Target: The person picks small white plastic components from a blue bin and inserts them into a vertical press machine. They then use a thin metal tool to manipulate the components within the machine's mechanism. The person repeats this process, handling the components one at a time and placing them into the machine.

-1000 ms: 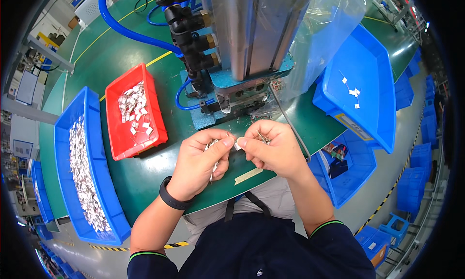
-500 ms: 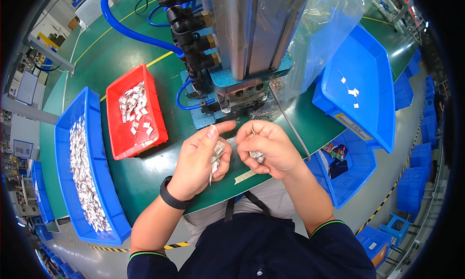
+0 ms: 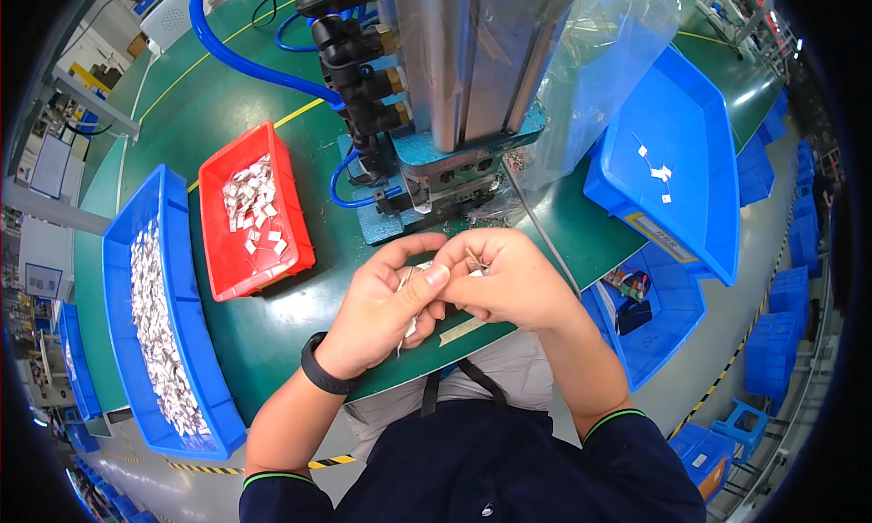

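Both my hands meet over the worktop [image 3: 272, 341].
My left hand [image 3: 386, 310] and right hand [image 3: 509, 282] each keep a narrow grip on small white parts [image 3: 413, 278], just before the press [image 3: 454, 114].

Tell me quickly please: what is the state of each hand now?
Left hand: closed, pinching small white parts between thumb and fingers.
Right hand: closed, fingertips meeting the left hand's on a small part; what it grips cannot be told.
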The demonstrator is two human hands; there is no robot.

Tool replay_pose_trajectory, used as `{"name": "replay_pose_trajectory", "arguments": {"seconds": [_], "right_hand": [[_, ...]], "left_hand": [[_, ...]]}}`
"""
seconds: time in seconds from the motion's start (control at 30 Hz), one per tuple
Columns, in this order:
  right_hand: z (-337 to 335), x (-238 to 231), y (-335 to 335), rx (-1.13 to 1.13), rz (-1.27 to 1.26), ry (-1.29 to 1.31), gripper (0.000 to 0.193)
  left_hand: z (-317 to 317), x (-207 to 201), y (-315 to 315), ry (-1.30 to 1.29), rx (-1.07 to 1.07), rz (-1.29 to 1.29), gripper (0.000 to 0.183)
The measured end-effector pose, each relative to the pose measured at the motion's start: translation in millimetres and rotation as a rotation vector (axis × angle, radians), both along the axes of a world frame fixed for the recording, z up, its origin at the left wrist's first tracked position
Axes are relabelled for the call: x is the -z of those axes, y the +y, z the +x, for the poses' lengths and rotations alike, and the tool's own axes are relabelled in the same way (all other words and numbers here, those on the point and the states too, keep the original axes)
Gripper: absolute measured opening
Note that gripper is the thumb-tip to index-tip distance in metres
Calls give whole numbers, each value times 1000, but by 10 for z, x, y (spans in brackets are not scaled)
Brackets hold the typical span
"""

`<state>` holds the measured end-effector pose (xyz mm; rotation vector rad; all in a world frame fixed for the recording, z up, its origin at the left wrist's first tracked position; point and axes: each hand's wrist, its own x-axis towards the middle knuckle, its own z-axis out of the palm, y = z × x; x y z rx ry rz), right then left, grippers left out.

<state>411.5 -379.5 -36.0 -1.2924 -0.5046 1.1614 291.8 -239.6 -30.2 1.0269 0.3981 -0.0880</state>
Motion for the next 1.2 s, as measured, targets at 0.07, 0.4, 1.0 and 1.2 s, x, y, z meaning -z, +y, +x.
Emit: {"name": "replay_pose_trajectory", "arguments": {"seconds": [0.07,0.4,1.0,1.2], "right_hand": [[15,-55,-24,44,-3,102,17],[-88,-28,-58,133,16,248,16],[144,-77,66,511,107,73,26],[153,-59,88,537,89,45,28]], "left_hand": [[6,27,1,-3,-24,26,35],[-11,100,6,-43,-148,-3,12],[12,64,-3,-42,-200,-19,14],[11,60,-9,-37,-196,-30,14]]}}
